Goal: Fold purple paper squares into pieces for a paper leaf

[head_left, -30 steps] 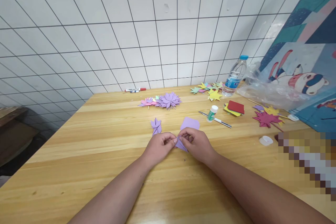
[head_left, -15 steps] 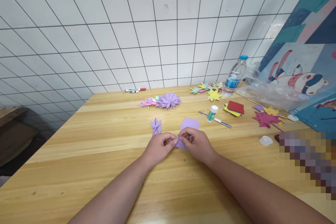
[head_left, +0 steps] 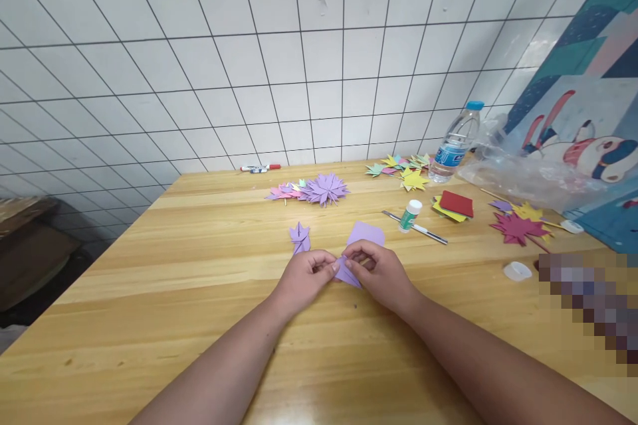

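Observation:
Between my two hands is a small folded piece of purple paper [head_left: 349, 273], low over the wooden table. My left hand [head_left: 309, 279] pinches its left edge between thumb and fingertips. On the upper right side, my right hand [head_left: 381, 272] is closed on the same paper, its fingertips close to the left ones. A flat purple sheet with rounded corners [head_left: 366, 232] lies just behind my right hand, partly covered by it. Beyond my left hand sits a folded purple paper piece with pointed tips [head_left: 300, 238], its lower end hidden.
Paper leaf shapes lie at the back, including a large purple one [head_left: 326, 189]. To the right are a glue stick [head_left: 410, 216], a slim metal knife [head_left: 423, 231], stacked coloured paper [head_left: 456, 204], a water bottle [head_left: 454, 143], a maroon leaf [head_left: 518, 228] and a white cap [head_left: 517, 271].
The view has shifted slightly, so the table items appear a little farther right. My hands keep hold of the purple paper in nearly the same pose; the right fingertips have moved slightly.

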Available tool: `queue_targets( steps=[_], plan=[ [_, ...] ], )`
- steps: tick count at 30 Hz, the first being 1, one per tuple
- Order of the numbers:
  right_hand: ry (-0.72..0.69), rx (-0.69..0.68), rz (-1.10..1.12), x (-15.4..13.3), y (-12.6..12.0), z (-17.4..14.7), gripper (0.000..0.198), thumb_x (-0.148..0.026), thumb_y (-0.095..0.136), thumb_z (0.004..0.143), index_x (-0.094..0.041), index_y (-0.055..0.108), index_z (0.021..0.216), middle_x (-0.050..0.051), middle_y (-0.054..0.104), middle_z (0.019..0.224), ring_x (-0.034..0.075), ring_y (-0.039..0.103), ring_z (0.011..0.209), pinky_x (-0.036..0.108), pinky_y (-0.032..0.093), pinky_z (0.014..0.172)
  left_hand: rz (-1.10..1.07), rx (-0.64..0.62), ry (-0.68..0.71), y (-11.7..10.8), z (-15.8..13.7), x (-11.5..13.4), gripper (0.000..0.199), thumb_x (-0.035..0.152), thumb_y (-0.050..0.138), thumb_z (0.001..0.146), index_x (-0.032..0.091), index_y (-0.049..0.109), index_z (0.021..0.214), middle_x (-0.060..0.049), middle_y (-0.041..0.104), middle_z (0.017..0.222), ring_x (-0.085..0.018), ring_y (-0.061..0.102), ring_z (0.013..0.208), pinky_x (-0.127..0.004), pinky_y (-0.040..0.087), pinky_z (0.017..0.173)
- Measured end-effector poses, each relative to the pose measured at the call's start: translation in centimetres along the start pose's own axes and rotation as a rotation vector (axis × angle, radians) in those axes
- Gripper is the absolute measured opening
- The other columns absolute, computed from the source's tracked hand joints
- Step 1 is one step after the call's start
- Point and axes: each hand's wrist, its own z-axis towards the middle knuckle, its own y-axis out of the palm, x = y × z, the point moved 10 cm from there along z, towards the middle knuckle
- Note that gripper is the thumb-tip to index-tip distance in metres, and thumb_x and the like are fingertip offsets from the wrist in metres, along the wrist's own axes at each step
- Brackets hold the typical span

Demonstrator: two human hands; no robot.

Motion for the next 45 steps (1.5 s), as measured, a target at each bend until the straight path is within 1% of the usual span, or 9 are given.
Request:
queue_targets(
  steps=[4,9,17,29,32,35,37,40,45],
  plan=[
    [-0.009,-0.015,-0.027,-0.1,0.1,0.0,0.008,-0.021,0.053,0.078,-0.021,0.061,0.081,0.001,0.063,0.075,0.013,0.058,0.067,0.021,0.045,0.055,-0.047,-0.025,-0.03,0.2,-0.1,-0.1,0.021,0.033,0.057,0.076,0.015,0.067,0.072,-0.002,0.065,0.065,-0.014,0.057,0.061,-0.022,0.042,0.059],
    [-0.114,-0.02,-0.126,-1.0,0.0,-0.1,0.013,-0.016,0.051,0.078,-0.022,0.062,0.081,0.001,0.064,0.079,0.013,0.059,0.07,0.023,0.047,0.059,-0.16,-0.085,-0.047,0.3,0.0,-0.5,0.024,0.036,0.06,0.075,0.014,0.069,0.075,-0.004,0.068,0.072,-0.015,0.058,0.067,-0.025,0.042,0.064],
    [-0.231,-0.075,-0.219,-2.2,0.5,-0.4,0.019,-0.013,0.05,0.081,-0.024,0.065,0.083,0.0,0.066,0.084,0.013,0.06,0.078,0.024,0.046,0.071,-0.238,-0.083,-0.119,0.1,-0.2,-1.2,0.027,0.037,0.061,0.074,0.013,0.07,0.082,-0.005,0.068,0.074,-0.016,0.057,0.067,-0.025,0.042,0.065],
    [-0.165,-0.092,-0.176,-1.4,0.6,-0.3,0.017,-0.015,0.05,0.081,-0.024,0.064,0.081,0.0,0.067,0.081,0.013,0.06,0.075,0.024,0.044,0.067,-0.166,-0.064,-0.084,-0.1,-0.1,-0.3,0.022,0.034,0.059,0.076,0.014,0.065,0.071,0.001,0.061,0.063,-0.01,0.05,0.059,-0.021,0.038,0.059],
    [-0.062,-0.095,-0.101,-0.6,0.6,-0.2,0.014,-0.018,0.051,0.081,-0.023,0.062,0.087,0.0,0.066,0.082,0.013,0.06,0.072,0.024,0.044,0.064,-0.114,-0.027,-0.08,-0.3,-0.1,-0.5,0.02,0.032,0.058,0.076,0.013,0.065,0.073,0.001,0.061,0.063,-0.01,0.05,0.059,-0.02,0.038,0.058],
    [0.066,-0.106,0.044,0.4,0.7,-0.2,0.022,-0.025,0.05,0.082,-0.022,0.057,0.103,0.001,0.065,0.084,0.013,0.059,0.07,0.023,0.044,0.06,-0.028,0.032,-0.044,-0.6,-0.1,-0.4,0.02,0.031,0.057,0.077,0.013,0.066,0.073,0.0,0.061,0.064,-0.011,0.05,0.058,-0.021,0.038,0.056],
    [0.103,-0.12,0.07,0.7,0.9,-0.1,0.021,-0.03,0.048,0.084,-0.02,0.059,0.098,0.0,0.063,0.077,0.012,0.057,0.067,0.022,0.042,0.058,0.031,0.056,-0.011,-0.7,-0.1,-0.3,0.021,0.031,0.056,0.078,0.014,0.066,0.072,0.0,0.062,0.064,-0.011,0.05,0.058,-0.021,0.038,0.055],
    [0.134,-0.131,0.013,1.1,1.0,0.0,0.019,-0.033,0.051,0.082,-0.017,0.061,0.078,-0.001,0.058,0.068,0.012,0.053,0.063,0.022,0.039,0.057,0.083,0.071,0.007,-0.7,-0.1,-0.3,0.021,0.032,0.055,0.078,0.015,0.067,0.073,-0.001,0.063,0.065,-0.012,0.052,0.059,-0.021,0.039,0.055],
    [0.134,-0.129,-0.041,1.1,1.0,0.0,0.018,-0.031,0.05,0.083,-0.018,0.06,0.074,-0.003,0.054,0.063,0.011,0.048,0.06,0.021,0.035,0.055,0.13,0.091,0.01,-0.8,-0.1,-0.3,0.022,0.032,0.054,0.078,0.016,0.068,0.073,-0.001,0.063,0.064,-0.011,0.051,0.057,-0.021,0.039,0.054]
  ],
)
